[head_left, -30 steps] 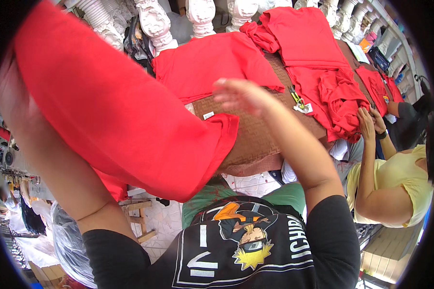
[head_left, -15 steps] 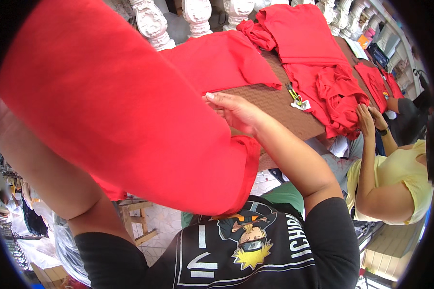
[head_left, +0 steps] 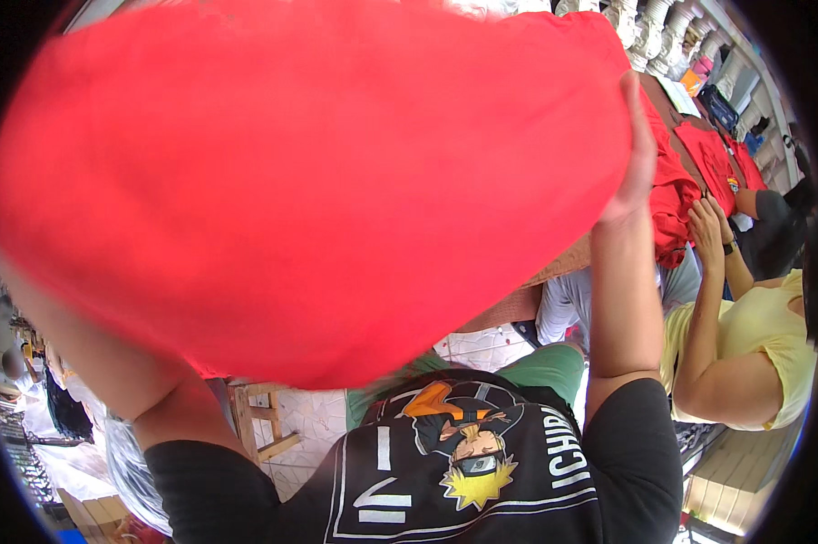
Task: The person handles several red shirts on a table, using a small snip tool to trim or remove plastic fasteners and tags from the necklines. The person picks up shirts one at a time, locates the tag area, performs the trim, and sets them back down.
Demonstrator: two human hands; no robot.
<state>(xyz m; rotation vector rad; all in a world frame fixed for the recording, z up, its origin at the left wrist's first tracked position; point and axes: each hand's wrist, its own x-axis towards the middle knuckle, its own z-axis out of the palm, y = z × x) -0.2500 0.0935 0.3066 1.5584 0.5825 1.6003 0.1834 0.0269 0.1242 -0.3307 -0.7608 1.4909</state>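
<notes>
A large red garment (head_left: 318,199) is stretched up in front of me, its cloth bulging and slightly blurred. My right hand (head_left: 640,159) grips its right side, the thumb upright along the edge and the fingers behind the cloth. At the left, my forearm (head_left: 92,335) rises to the garment's far-left side. The left hand itself is lost behind the cloth and the dark rim, so its fingers do not show.
More red garments (head_left: 672,199) lie on the brown-covered table (head_left: 563,263), mostly behind the raised cloth. To the right, a person in a yellow top (head_left: 735,354) handles red cloth. White balusters (head_left: 649,36) line the back; a wooden stool (head_left: 259,417) stands at lower left.
My right hand has moved right and up, now gripping the garment's side. The cloth has spread wide and risen, covering the folded red garment and the green-handled snips on the table.
</notes>
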